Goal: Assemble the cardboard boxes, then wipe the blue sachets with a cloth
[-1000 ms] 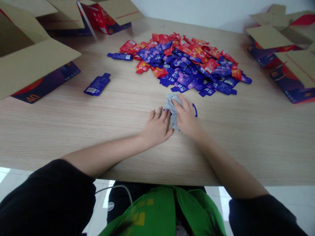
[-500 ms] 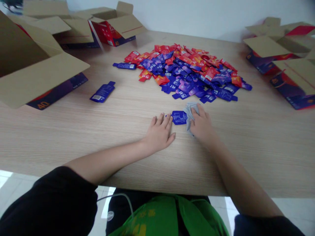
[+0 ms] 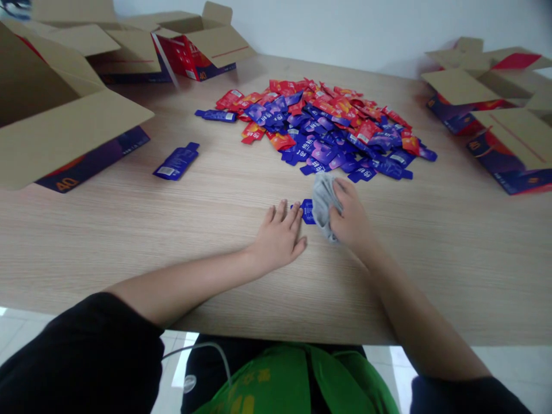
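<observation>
A blue sachet (image 3: 307,211) lies flat on the table in front of me, its right part hidden by a grey cloth. My left hand (image 3: 279,238) rests flat with fingers spread, the fingertips pressing on the sachet's narrow left end. Bunched in my right hand (image 3: 351,215) is the grey cloth (image 3: 324,204), held over the sachet; whether it touches the sachet I cannot tell. Another blue sachet (image 3: 176,161) lies alone to the left. Beyond my hands spreads a heap of red and blue sachets (image 3: 328,129).
Open cardboard boxes stand on both sides: a near-left box (image 3: 99,155), a back-left box (image 3: 190,57), and a right box (image 3: 513,155) with another right-hand box (image 3: 457,109) behind it. The table's front edge (image 3: 276,339) runs close to my body.
My right hand has shifted the cloth slightly left and lifted its bunched shape, covering more of the sachet. My left hand stays in place on the sachet's end.
</observation>
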Demonstrator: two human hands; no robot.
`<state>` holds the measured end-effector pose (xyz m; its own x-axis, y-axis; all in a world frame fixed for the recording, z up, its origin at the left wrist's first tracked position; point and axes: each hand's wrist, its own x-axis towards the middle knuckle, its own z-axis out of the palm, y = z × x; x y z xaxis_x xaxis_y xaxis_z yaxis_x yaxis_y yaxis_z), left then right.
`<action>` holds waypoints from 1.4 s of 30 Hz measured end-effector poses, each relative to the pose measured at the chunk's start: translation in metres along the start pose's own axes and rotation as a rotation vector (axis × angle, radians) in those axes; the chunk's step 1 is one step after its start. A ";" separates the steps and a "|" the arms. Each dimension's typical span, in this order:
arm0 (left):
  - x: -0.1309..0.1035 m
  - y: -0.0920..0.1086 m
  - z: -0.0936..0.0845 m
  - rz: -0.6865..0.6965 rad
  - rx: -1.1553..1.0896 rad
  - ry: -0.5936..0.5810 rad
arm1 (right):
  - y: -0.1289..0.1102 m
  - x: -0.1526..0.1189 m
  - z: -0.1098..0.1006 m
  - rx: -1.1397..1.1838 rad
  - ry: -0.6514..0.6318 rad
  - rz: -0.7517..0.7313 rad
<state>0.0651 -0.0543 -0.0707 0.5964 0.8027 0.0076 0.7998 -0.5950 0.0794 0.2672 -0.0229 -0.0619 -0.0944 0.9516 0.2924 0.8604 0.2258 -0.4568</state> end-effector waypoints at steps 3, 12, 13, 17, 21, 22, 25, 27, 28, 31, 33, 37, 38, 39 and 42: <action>0.001 0.001 -0.001 0.011 0.013 -0.006 | -0.024 -0.008 0.015 -0.116 -0.110 -0.094; 0.000 0.000 -0.002 0.014 0.035 -0.003 | -0.032 -0.013 0.010 -0.400 -0.219 -0.037; 0.000 0.000 -0.001 0.009 0.034 0.003 | -0.031 -0.013 0.009 -0.408 -0.218 -0.026; 0.001 0.001 0.001 0.008 0.032 0.008 | -0.024 -0.013 0.003 -0.442 -0.212 0.027; 0.001 0.001 -0.001 0.010 0.037 -0.006 | -0.008 -0.014 -0.007 -0.493 -0.199 0.144; 0.001 0.001 -0.001 0.011 0.037 -0.009 | -0.002 -0.014 -0.010 -0.511 -0.197 0.185; 0.001 0.000 -0.002 0.010 0.032 -0.019 | 0.017 -0.012 -0.022 -0.539 -0.215 0.282; 0.000 0.000 -0.001 0.008 0.029 -0.017 | 0.028 -0.008 -0.030 -0.507 -0.235 0.305; 0.000 0.000 -0.001 0.008 0.028 -0.013 | 0.031 -0.006 -0.033 -0.470 -0.237 0.295; 0.000 0.000 0.000 0.008 0.023 0.000 | 0.030 -0.001 -0.038 -0.304 -0.178 0.192; 0.000 0.000 0.000 0.010 0.019 0.009 | 0.021 0.000 -0.033 -0.185 -0.121 0.105; 0.000 0.001 0.001 0.011 0.011 0.035 | -0.006 -0.002 -0.008 -0.026 -0.091 -0.028; 0.000 0.001 0.001 0.011 0.010 0.037 | -0.013 -0.004 -0.001 -0.018 -0.103 -0.048; 0.000 0.001 0.001 0.012 0.009 0.035 | -0.019 -0.006 0.005 -0.028 -0.123 -0.060; 0.000 0.001 -0.002 0.017 0.011 0.018 | -0.034 -0.010 0.017 -0.141 -0.189 -0.061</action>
<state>0.0656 -0.0546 -0.0683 0.6086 0.7930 0.0266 0.7903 -0.6089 0.0684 0.2304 -0.0362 -0.0641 -0.2290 0.9623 0.1469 0.9106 0.2651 -0.3171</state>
